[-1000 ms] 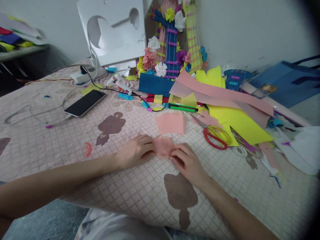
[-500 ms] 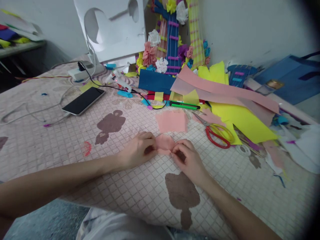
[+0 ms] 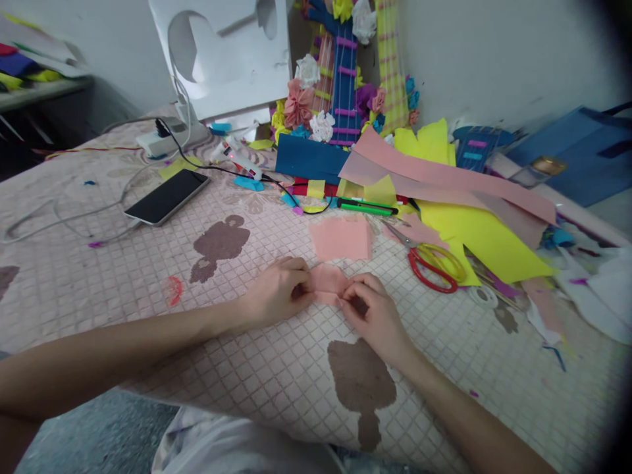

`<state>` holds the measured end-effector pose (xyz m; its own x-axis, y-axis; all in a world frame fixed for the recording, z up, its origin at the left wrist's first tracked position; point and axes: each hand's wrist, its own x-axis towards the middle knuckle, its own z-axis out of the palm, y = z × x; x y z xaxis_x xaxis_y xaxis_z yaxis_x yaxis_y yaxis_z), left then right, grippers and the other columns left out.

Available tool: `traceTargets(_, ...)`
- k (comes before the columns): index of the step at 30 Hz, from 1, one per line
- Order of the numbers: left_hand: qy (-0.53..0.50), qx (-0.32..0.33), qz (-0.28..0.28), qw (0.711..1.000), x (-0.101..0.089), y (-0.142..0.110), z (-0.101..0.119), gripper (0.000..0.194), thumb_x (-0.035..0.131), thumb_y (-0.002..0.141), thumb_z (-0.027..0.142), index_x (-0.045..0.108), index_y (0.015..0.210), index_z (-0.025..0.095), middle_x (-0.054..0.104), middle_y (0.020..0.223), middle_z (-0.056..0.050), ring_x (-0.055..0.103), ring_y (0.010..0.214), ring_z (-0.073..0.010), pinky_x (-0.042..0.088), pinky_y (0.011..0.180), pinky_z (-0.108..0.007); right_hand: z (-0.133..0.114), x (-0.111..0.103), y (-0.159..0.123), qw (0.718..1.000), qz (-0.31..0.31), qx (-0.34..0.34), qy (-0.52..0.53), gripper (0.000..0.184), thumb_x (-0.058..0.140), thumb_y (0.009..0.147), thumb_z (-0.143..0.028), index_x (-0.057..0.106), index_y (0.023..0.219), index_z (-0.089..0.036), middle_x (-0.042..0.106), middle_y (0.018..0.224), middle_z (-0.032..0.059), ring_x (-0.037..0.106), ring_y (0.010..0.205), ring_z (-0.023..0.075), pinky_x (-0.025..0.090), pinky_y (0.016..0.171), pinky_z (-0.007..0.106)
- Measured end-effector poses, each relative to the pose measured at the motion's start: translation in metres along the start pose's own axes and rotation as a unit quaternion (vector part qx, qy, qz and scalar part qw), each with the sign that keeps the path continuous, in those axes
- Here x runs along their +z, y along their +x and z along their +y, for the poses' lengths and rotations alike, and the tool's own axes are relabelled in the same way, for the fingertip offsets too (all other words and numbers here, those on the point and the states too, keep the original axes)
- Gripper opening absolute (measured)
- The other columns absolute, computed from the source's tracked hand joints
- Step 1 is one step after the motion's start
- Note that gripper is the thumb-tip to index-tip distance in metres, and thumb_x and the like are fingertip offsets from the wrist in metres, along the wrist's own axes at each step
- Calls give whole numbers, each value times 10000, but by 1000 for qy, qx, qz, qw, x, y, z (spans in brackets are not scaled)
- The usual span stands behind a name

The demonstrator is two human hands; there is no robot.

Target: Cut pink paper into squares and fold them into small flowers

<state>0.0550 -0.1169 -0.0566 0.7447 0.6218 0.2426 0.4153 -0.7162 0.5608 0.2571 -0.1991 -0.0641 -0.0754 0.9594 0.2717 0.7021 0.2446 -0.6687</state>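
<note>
Between my two hands is a small rounded piece of pink crepe paper (image 3: pixel 328 279), with its near edge folded over into a narrow strip. My left hand (image 3: pixel 281 289) pinches its left side, fingers curled and closed. On the opposite side my right hand (image 3: pixel 370 308) grips the other end between thumb and fingertips. Both hands rest low over the patterned tablecloth (image 3: pixel 237 382). Just beyond the paper lies a stack of pink paper squares (image 3: pixel 340 238). Scissors (image 3: pixel 434 266) with red and yellow handles lie to the right of that stack.
A green cutter (image 3: pixel 368 207) and a white glue gun (image 3: pixel 241 161) lie farther back. At left is a phone (image 3: pixel 166 197) on a cable. Pink strips (image 3: pixel 444 168) and yellow paper (image 3: pixel 494 237) cover the right side. Decorated paper guitars (image 3: pixel 344 85) lean on the wall.
The paper lay flatter one second ago; its near edge has since been folded up, and a crease now runs across it. Both hands stay at its sides, and the view has shifted slightly.
</note>
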Motion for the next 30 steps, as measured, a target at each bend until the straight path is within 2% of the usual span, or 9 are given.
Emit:
traceTargets(9, 7, -2, 5, 1000, 2, 0, -1, 160, 594, 788, 198, 540, 647, 143, 563, 772, -30, 528, 760, -145, 419, 693, -271, 0, 2, 1, 1000, 8, 1, -20, 123, 558, 790, -105, 523, 717, -198, 516, 853, 44, 510, 840, 193, 446, 738, 350)
traceTargets(16, 27, -30, -7, 999, 2, 3, 0, 182, 624, 757, 197, 511, 624, 144, 550, 742, -22, 522, 750, -146, 406, 683, -269, -1, 3, 1, 999, 10, -2, -32, 137, 569, 778, -101, 512, 701, -198, 511, 839, 39, 505, 826, 188, 443, 725, 339)
traceTargets(30, 43, -25, -4, 999, 5, 2, -2, 188, 617, 784, 243, 525, 652, 145, 554, 752, -24, 515, 758, -153, 404, 704, -282, 0, 5, 1, 999, 19, -10, -39, 147, 581, 789, -123, 501, 694, -201, 505, 822, 36, 502, 810, 189, 446, 711, 348)
